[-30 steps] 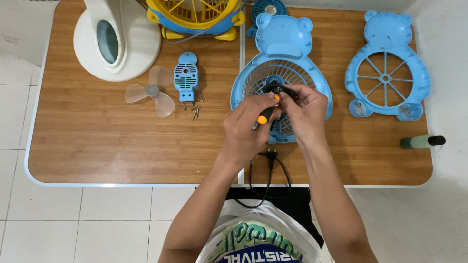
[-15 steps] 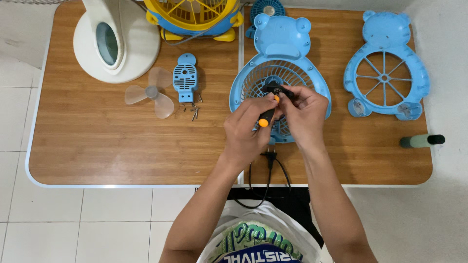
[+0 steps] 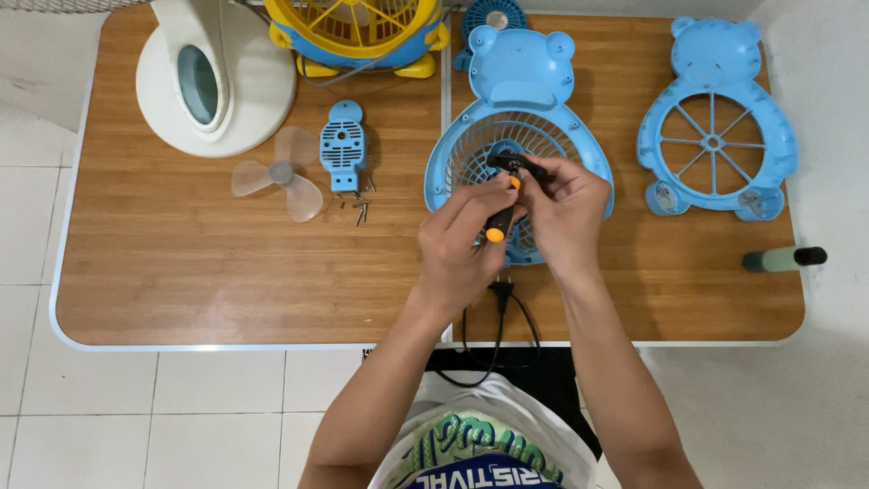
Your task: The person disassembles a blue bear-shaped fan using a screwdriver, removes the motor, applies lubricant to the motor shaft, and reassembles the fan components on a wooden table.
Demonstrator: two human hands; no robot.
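1. Left hand (image 3: 462,249): fingers closed round a small screwdriver (image 3: 501,215) w/ black shaft and orange butt. Tip points far, toward the hub; the hold looks suited to turning the tool on its axis.
2. Right hand (image 3: 566,213): fingers pinched on a small black part (image 3: 516,164) at the centre of the grille. Judged to steady the part vs. the tool; what kind of part it is, cannot tell.
3. Blue bear-shaped fan housing (image 3: 520,109): lies flat on the wooden surface (image 3: 181,263), centre, grille up, so the hub is reachable from above. Both hands hover over its near half; black part sits just beyond the fingertips of both hands, touching them.
4. Black cord (image 3: 498,335): runs from under the hands off the near edge.
5. Left of housing, apart from the hands: small blue vented cover (image 3: 344,149), loose screws (image 3: 360,210) just near it, clear three-blade propeller (image 3: 281,177). Placement suggests removed pcs. set aside.
6. Right: blue bear-shaped front frame (image 3: 715,127) w/ spokes, flat; green-and-black cylinder (image 3: 783,259) near the right edge.
7. Far edge: white fan base (image 3: 217,81), yellow fan (image 3: 358,32).
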